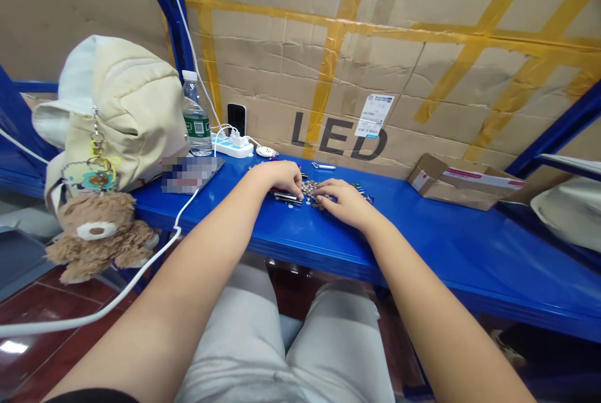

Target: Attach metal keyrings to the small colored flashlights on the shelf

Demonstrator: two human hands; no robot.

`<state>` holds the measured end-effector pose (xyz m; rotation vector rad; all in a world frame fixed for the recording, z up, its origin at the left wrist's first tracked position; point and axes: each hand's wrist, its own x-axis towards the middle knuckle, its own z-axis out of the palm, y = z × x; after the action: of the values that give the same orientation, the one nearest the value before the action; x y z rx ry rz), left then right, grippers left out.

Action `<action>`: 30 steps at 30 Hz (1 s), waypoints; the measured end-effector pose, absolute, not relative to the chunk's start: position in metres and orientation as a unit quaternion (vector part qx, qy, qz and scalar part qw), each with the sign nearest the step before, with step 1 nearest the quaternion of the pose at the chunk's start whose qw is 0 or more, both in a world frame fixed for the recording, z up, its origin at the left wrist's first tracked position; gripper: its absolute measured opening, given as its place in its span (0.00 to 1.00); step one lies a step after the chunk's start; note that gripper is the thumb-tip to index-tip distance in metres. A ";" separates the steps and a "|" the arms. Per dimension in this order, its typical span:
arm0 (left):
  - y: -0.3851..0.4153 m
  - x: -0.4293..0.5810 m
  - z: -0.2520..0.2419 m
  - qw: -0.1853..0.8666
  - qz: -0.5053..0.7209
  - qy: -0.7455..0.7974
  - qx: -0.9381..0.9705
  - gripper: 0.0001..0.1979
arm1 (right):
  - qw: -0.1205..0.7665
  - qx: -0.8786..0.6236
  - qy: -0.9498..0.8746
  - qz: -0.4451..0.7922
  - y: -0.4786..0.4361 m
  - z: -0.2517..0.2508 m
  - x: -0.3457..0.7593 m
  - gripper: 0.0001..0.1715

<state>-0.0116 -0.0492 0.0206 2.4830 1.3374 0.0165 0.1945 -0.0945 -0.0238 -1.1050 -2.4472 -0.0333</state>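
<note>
A small pile of coin-like metal discs (pixel 308 188) lies on the blue tabletop (pixel 323 237) between my two hands. My left hand (pixel 283 176) is bent down at the pile's left side, its fingers curled together; what the fingertips hold, if anything, is too small to make out. Just below it lie several dark pen-like sticks (pixel 285 198). From the right, my right hand (pixel 346 201) reaches over the discs with its fingers apart, the tips touching the pile's edge. Behind that hand, small colourful items (pixel 364 191) are partly hidden.
A silver-white tool (pixel 323 166) lies behind the pile. To the left are a cream backpack (pixel 136 102) with a teddy bear (pixel 98 234), a water bottle (pixel 197 118), a power strip (pixel 232 145) and a white cable (pixel 177 218). An open cardboard box (pixel 462 187) stands right.
</note>
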 end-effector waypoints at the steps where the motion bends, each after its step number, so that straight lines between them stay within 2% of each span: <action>1: -0.048 -0.013 0.020 0.165 0.002 0.470 0.867 0.18 | 0.216 -0.405 -0.888 -0.022 -0.094 -0.024 0.191 0.16; 10: -0.047 -0.009 0.023 0.175 -0.022 0.484 0.857 0.21 | 0.147 -0.473 -0.863 -0.102 -0.098 -0.019 0.170 0.13; 21: -0.046 -0.007 0.020 0.177 -0.024 0.464 0.867 0.18 | 0.173 -0.461 -0.869 -0.053 -0.086 -0.028 0.174 0.11; 30: -0.041 -0.003 0.012 0.145 -0.001 0.452 0.880 0.14 | 0.203 -0.471 -0.858 -0.033 -0.084 -0.029 0.173 0.05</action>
<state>-0.0030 -0.0405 0.0125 2.5359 1.3012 -0.0020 0.1733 -0.0840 -0.0292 -1.3153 -2.3944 -0.0934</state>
